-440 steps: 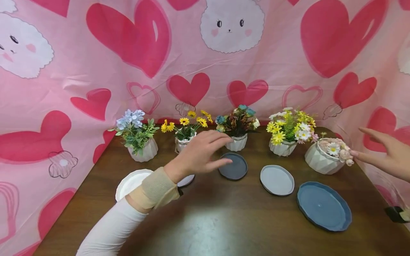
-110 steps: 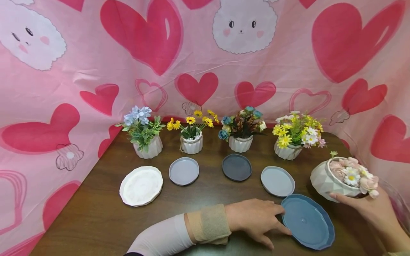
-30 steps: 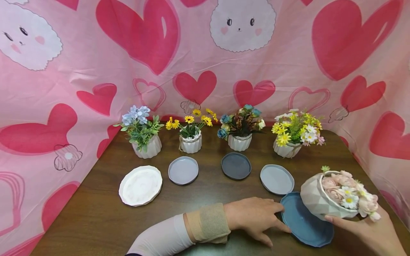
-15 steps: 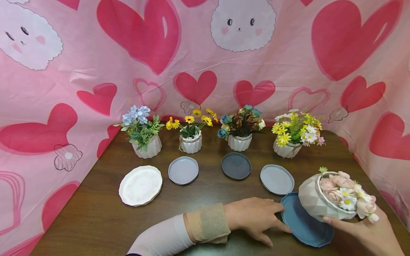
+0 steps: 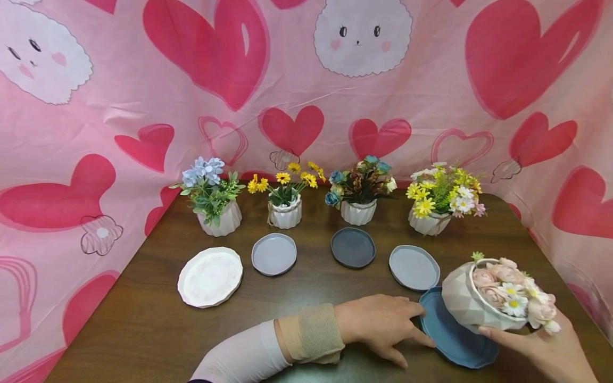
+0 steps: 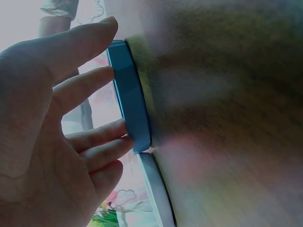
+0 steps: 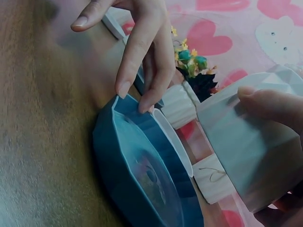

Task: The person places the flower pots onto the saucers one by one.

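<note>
My right hand [image 5: 553, 343] grips a white faceted flowerpot [image 5: 460, 300] filled with pale pink blooms and white daisies [image 5: 514, 306]. Tilted to the right, the pot hangs over a blue plant saucer [image 5: 442, 330], and a gap separates the two in the right wrist view. My thumb [image 7: 274, 106] lies along the pot's side there. At the saucer's left edge, my left hand [image 5: 383, 324] touches the rim with fairly straight fingers. From the left wrist view, its fingertips meet the blue saucer wall [image 6: 130, 94]; nothing is enclosed by that hand.
Potted flowers line the back: blue [image 5: 217, 197], yellow [image 5: 284, 199], teal-brown [image 5: 359, 191] and yellow-white [image 5: 440, 199]. Before them lie a white saucer [image 5: 210, 276], a lilac one [image 5: 274, 254], a dark grey one [image 5: 353, 247] and a light grey one [image 5: 414, 267], which nearly touches the blue saucer.
Earlier the pot stood at the table's right side; my right hand has since lifted it and brought it leftward above the blue saucer. Over the last second it shifts slightly left. My left hand stays still.
</note>
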A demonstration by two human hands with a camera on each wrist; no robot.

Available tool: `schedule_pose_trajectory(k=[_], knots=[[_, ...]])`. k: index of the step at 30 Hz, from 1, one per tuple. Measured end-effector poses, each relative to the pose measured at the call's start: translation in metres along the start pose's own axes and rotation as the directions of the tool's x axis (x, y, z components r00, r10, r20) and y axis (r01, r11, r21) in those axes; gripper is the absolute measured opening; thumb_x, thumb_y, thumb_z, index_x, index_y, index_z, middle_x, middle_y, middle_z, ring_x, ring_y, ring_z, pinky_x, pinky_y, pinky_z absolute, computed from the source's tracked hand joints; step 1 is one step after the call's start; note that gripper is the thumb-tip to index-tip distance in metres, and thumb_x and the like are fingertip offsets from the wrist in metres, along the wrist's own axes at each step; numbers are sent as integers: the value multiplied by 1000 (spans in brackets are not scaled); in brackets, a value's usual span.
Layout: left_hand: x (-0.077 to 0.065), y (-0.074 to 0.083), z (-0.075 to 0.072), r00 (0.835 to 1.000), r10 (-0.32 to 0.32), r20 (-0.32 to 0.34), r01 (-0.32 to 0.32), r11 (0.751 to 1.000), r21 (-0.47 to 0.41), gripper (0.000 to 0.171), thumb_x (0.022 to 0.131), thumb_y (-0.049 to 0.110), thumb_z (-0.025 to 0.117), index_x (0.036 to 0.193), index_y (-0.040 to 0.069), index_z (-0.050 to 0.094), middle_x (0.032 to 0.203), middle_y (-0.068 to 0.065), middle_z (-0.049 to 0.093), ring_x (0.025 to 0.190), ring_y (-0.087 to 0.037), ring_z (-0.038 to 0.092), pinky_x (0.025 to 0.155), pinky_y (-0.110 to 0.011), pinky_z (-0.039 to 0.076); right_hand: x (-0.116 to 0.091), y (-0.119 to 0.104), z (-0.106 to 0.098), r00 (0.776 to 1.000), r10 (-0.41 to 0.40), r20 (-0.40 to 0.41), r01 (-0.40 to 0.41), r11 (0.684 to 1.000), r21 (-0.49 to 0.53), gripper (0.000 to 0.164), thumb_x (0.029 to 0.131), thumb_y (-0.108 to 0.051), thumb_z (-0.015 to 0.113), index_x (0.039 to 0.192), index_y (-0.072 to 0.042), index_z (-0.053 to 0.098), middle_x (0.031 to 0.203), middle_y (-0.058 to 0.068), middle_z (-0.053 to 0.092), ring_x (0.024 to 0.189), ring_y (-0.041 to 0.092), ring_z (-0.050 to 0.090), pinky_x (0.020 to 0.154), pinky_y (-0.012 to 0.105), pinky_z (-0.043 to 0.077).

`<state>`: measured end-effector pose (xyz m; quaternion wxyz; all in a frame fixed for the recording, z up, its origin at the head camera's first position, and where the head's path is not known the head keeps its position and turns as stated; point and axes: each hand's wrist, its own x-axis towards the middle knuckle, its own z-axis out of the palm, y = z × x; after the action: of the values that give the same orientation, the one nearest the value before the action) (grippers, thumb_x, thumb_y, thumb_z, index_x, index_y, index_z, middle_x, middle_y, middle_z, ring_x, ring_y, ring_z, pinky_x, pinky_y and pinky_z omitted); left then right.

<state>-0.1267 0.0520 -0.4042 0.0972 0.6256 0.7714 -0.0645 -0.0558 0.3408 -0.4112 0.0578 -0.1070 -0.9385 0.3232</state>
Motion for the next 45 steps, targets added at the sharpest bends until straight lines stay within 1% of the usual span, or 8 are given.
schedule_pose_trajectory(k=[4, 8, 9, 16, 29, 33, 38, 45], knots=[[0, 1, 0, 1000, -6, 0, 6, 1000, 20, 65, 86, 68, 58, 146, 52, 36, 144, 9, 40, 130, -2, 40, 109, -16, 34, 0, -3, 0, 999, 46, 24, -46, 999, 1, 107, 78, -38, 84, 156, -3, 20, 146, 34, 37, 98, -23, 17, 112, 16, 27], [0, 2, 0, 1000, -15, -3, 16, 999, 45, 65, 86, 69, 57, 145, 53, 36, 147, 8, 38, 131, -3, 41, 110, -17, 34, -2, -6, 1, 998, 50, 25, -50, 999, 16, 105, 78, -37, 84, 155, -2, 22, 146, 33, 38, 96, -23, 19, 111, 19, 32], [0, 2, 0, 1000, -16, -2, 16, 999, 44, 65, 86, 69, 57, 145, 53, 35, 147, 8, 38, 130, -3, 41, 109, -17, 35, -3, -6, 1, 999, 37, 22, -38, 999, 18, 104, 78, -36, 84, 155, -1, 23, 145, 33, 39, 95, -24, 20, 101, 7, 30], [0, 2, 0, 1000, -15, 6, 15, 999, 33, 65, 86, 69, 58, 145, 54, 36, 148, 8, 38, 128, -3, 42, 108, -16, 36, -7, 1, 7, 995, -88, -35, 90, 994, 57, 98, 69, -24, 91, 148, 1, 38, 122, -27, 51, 94, -29, 29, 69, -2, 25], [0, 2, 0, 1000, -15, -2, 15, 999, 42, 65, 85, 69, 58, 145, 54, 36, 145, 9, 39, 123, -2, 43, 105, -16, 37, -16, -5, 12, 984, -162, -78, 168, 982, 84, 94, 62, -13, 94, 139, 7, 44, 106, -51, 29, 95, -33, 29, 72, -5, 26], [-1, 2, 1, 1000, -18, -14, 18, 999, 43, 65, 85, 69, 59, 144, 54, 37, 143, 9, 40, 121, -2, 44, 104, -16, 38, -17, -6, 14, 990, -129, -57, 133, 988, 80, 95, 64, -15, 93, 141, 8, 42, 115, -36, 47, 95, -33, 27, 71, -5, 27], [-1, 2, 1, 1000, -20, -21, 21, 999, 38, 66, 84, 69, 60, 144, 54, 38, 140, 9, 41, 120, -2, 44, 102, -16, 39, -17, -7, 14, 998, -59, 0, 59, 998, 19, 97, 67, -23, 92, 142, 10, 39, 132, 34, 50, 90, -34, 18, 66, -2, 27], [0, 2, 0, 1000, -18, -9, 18, 999, 31, 66, 85, 69, 60, 145, 54, 37, 141, 9, 41, 120, -2, 44, 103, -16, 38, -15, -8, 12, 996, 33, 78, -30, 999, -43, 100, 70, -34, 90, 143, 10, 36, 135, 38, 46, 89, -32, 14, 62, 3, 29]])
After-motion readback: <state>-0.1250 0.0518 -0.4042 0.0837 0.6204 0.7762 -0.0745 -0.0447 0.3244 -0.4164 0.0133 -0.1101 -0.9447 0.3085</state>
